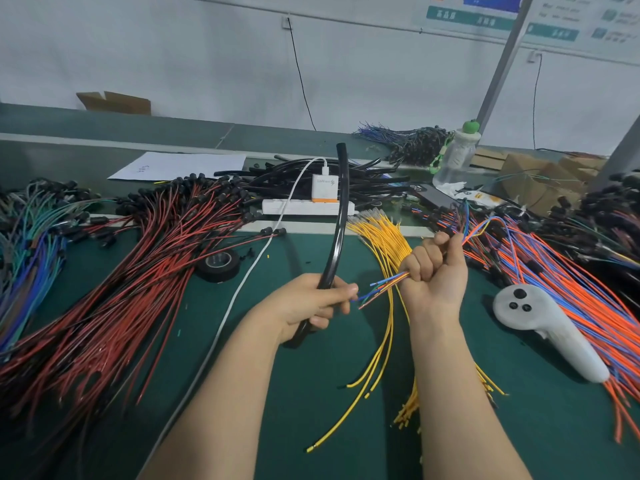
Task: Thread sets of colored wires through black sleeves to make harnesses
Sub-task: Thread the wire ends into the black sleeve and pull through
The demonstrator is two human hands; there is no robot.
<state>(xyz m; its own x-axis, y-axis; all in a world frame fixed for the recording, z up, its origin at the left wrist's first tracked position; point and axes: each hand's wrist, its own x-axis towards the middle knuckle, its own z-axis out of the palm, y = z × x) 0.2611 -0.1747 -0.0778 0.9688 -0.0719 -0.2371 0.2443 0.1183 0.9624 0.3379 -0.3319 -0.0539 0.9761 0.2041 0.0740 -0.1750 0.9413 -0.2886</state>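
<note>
My left hand [311,306] grips a long black sleeve [341,216] near its lower end; the sleeve curves up and away over the table. My right hand [433,271] is a fist around a set of colored wires [381,285]. Their short ends stick out leftward, close to my left fingers and the sleeve. The wires' long part runs up and right from the fist toward the orange and blue wire pile [554,271].
Red and black wires [138,282] cover the left of the green table, yellow wires [384,244] lie in the middle. More black sleeves [294,174], a power strip [304,206] with charger, a tape roll [219,265], a white controller [543,327] and a bottle [455,157] surround the hands.
</note>
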